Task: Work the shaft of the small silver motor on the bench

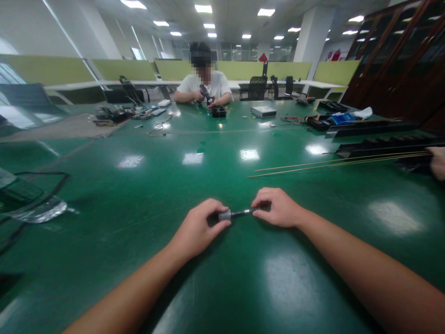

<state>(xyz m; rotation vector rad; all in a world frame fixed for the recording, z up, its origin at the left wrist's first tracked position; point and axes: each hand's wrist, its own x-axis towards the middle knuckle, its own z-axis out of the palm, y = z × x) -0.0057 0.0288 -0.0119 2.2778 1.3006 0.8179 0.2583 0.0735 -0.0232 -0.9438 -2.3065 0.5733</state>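
Observation:
A short, slim dark rod [240,214] lies level between my two hands, low over the green table [194,287]. At its left end is a grey cylinder [225,215], pinched between the thumb and fingers of my left hand [205,225]. My right hand [276,207] pinches the rod's dark right end with thumb and fingertips. The rod's middle shows shiny, and its kind is too small to make out. My fingers partly hide both ends.
Two thin long rods [313,168] reach in from another person's hand [438,163] at right. Across the table a person [205,88] handles a dark tool. A clear plastic container [31,199] is at left. Black metal strips [378,144] and a grey box [263,111] lie farther back.

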